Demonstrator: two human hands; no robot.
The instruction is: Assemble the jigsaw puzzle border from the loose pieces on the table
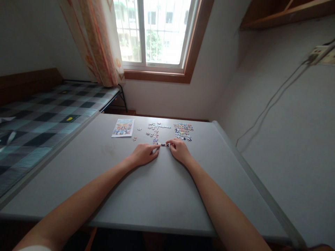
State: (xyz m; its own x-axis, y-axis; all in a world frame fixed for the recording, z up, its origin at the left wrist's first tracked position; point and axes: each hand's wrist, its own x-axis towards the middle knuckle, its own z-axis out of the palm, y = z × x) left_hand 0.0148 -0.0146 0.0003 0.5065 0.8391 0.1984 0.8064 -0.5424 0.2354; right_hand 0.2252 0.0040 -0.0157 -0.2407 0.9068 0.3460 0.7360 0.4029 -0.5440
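Observation:
My left hand (pixel 143 153) rests on the table with its index finger stretched out, its tip touching the left part of a short dark row of joined jigsaw pieces (pixel 163 144). Thumb and index finger stand apart, and nothing is held between them. At the row's right end my right hand (pixel 179 150) is closed, thumb and index finger on a jigsaw piece there, which they partly cover. Beyond the hands lies a partly joined puzzle border (pixel 156 134), its left side meeting the row. A heap of loose jigsaw pieces (pixel 183 130) lies past my right hand.
A printed picture sheet (pixel 123 128) lies at the left back of the grey table (pixel 146 195). Single pieces lie between the sheet and the border. A bed with a checked mattress (pixel 78 104) adjoins the table's left side; a wall with a hanging cable (pixel 267 104) stands on the right.

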